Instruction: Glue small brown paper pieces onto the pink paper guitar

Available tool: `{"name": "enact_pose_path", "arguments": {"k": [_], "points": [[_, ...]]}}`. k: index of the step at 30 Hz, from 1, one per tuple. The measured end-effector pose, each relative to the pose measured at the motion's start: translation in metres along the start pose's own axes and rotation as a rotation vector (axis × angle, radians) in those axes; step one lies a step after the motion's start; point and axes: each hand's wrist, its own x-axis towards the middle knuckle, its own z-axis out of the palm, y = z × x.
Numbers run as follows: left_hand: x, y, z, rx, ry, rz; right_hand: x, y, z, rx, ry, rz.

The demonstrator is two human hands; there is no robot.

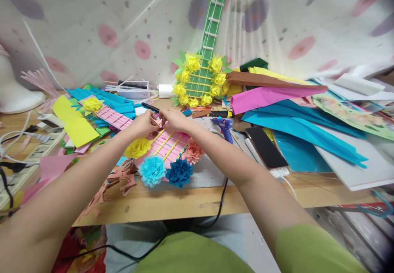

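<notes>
A pink paper guitar [157,144] lies on the table in front of me, its neck [114,118] pointing to the upper left. Yellow strips [170,145] and thin strings cross its body. Around its edge sit a yellow paper flower [138,147], a light blue one [152,171], a dark blue one [179,173] and a coral one [193,151]. My left hand [145,123] and my right hand [173,122] meet over the guitar's upper body, fingers closed and close together. Whatever they pinch is too small or hidden to make out.
Behind stands a green paper guitar [198,83] ringed with yellow flowers. A blue glue gun [225,128] lies to the right, beside a phone [266,146]. Colored crepe paper [295,121] is piled at right. A power strip [29,166] with cables lies at left, near brown paper scraps [124,176].
</notes>
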Motion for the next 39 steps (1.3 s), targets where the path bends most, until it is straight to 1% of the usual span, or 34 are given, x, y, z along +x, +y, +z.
{"name": "enact_pose_path", "arguments": {"k": [8,11,13,17,23,26,28,30,33,36,38,39], "points": [[0.001,0.004,-0.002,-0.025,0.037,0.006,0.004,0.006,0.008,-0.061,0.007,-0.042],[-0.003,0.005,-0.005,0.009,0.078,-0.007,0.004,0.004,0.007,-0.072,0.024,-0.035],[-0.005,0.005,-0.006,0.023,0.071,0.013,0.004,0.002,0.006,-0.058,0.028,-0.019],[-0.007,0.001,-0.006,0.060,0.022,0.080,0.004,-0.004,0.001,0.019,0.006,0.012],[-0.009,0.001,-0.003,0.217,0.075,0.073,0.002,-0.003,-0.004,0.185,-0.017,0.100],[-0.009,0.002,-0.003,0.284,0.093,0.070,-0.001,0.000,-0.006,0.282,-0.013,0.138],[-0.010,0.002,-0.004,0.298,0.088,0.084,-0.004,0.000,-0.007,0.308,0.004,0.152],[-0.010,0.003,-0.007,0.252,0.079,0.106,-0.006,-0.002,-0.009,0.317,0.019,0.160],[-0.012,0.008,-0.011,0.056,0.069,0.102,-0.007,-0.004,-0.011,0.326,0.004,0.175],[-0.013,0.014,-0.014,-0.121,0.004,0.073,-0.007,-0.005,-0.011,0.353,-0.038,0.178],[-0.012,0.015,-0.014,-0.125,-0.011,0.049,-0.006,-0.004,-0.011,0.383,-0.056,0.180],[-0.011,0.015,-0.013,-0.100,0.001,0.036,-0.006,-0.004,-0.010,0.396,-0.059,0.184]]}}
